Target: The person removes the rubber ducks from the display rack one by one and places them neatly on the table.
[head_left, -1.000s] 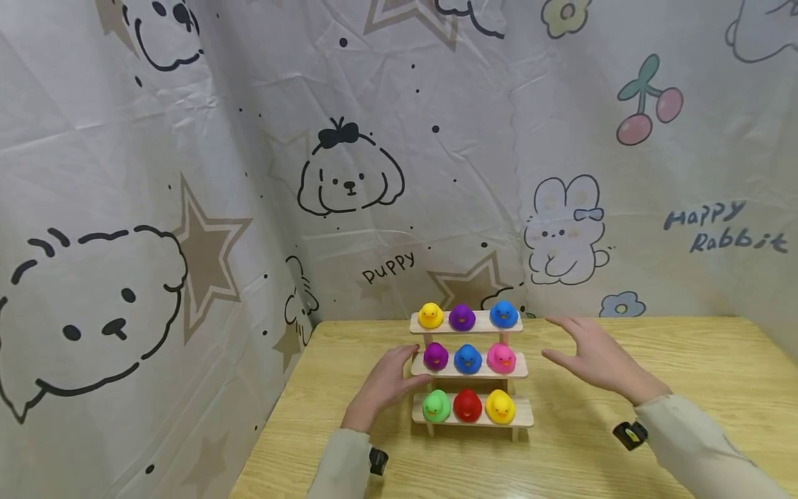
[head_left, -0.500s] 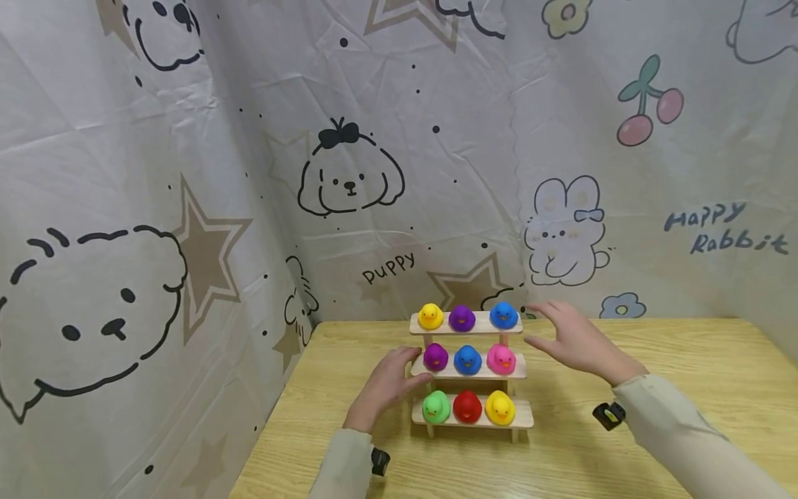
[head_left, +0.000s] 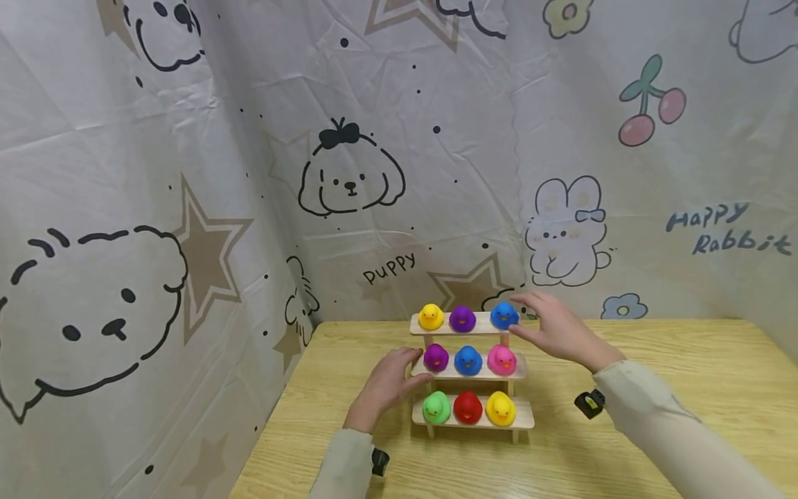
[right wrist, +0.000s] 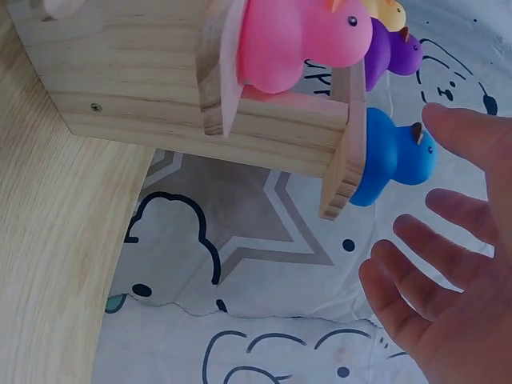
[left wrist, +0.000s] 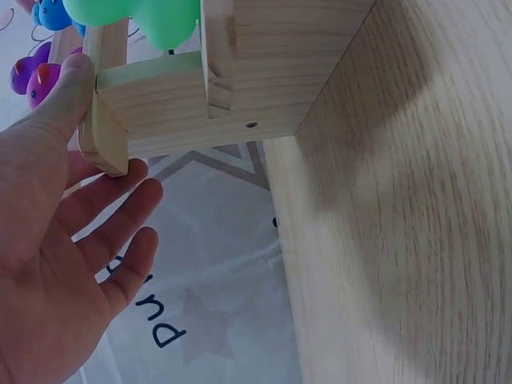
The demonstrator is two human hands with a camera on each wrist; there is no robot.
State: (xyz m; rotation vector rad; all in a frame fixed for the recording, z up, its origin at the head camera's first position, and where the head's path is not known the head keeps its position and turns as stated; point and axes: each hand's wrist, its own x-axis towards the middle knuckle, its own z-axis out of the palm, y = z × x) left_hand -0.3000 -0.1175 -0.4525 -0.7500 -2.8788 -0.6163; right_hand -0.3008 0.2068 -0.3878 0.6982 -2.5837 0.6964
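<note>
A three-tier wooden display stand (head_left: 525, 414) on the table holds a row of rubber ducks on each shelf. My left hand (head_left: 384, 388) pinches the left end of the middle shelf (left wrist: 106, 144), thumb on one side and fingertips on the other. At the top shelf's right end sits a blue rubber duck (head_left: 503, 316). My right hand (head_left: 564, 331) is beside that duck, thumb and fingers spread around its right side. In the right wrist view, a gap shows between the fingers and the blue duck (right wrist: 392, 156). A pink duck (head_left: 501, 360) sits on the shelf below it.
Yellow (head_left: 431, 317) and purple (head_left: 463, 319) ducks share the top shelf. Purple (head_left: 436, 358) and blue (head_left: 468, 361) ones stand mid-level; green (head_left: 436, 408), red (head_left: 467, 408) and yellow (head_left: 501, 409) ones below. Behind the wooden table (head_left: 686, 388) hangs a printed curtain (head_left: 399, 83).
My right hand has moved left, from the space right of the stand to beside the top-shelf blue duck. My left hand stays at the middle shelf. The ducks have kept their places.
</note>
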